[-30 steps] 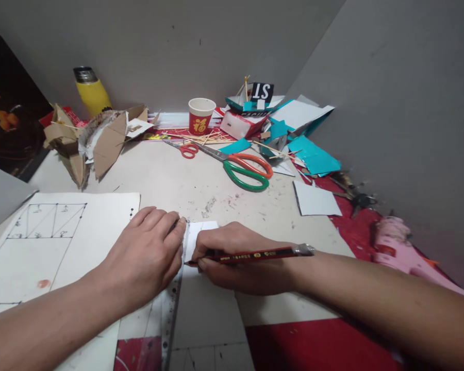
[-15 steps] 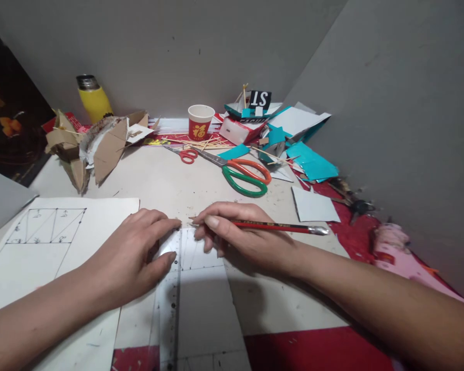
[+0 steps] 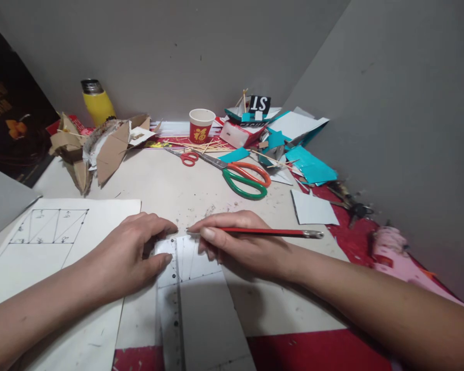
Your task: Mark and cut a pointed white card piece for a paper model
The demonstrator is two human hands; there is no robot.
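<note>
My right hand [image 3: 247, 242] is closed around a red-and-black pencil [image 3: 263, 233], which lies almost level with its tip to the left, near the top edge of a narrow white card strip [image 3: 209, 309]. Ruled lines cross the strip near its far end. Along its left side lies a clear plastic ruler [image 3: 173, 304]. My left hand [image 3: 139, 250] grips the ruler's far end, thumb on top, with the forefinger reaching past the edge. Beneath my left forearm is a large white sheet [image 3: 96, 314] bearing a pencilled diagram of rectangles and diagonals.
Large scissors [image 3: 247, 180] and small red scissors [image 3: 189, 158] lie beyond my hands. A red paper cup [image 3: 201, 126], wooden sticks, a yellow bottle [image 3: 99, 105], cardboard pieces [image 3: 112, 157] and blue card scraps [image 3: 311, 165] line the back. A white card piece [image 3: 315, 207] lies right.
The card strip has shifted slightly toward me and turned a little under the ruler. My right hand and the pencil have dropped slightly lower in view, the pencil tip a little further left.
</note>
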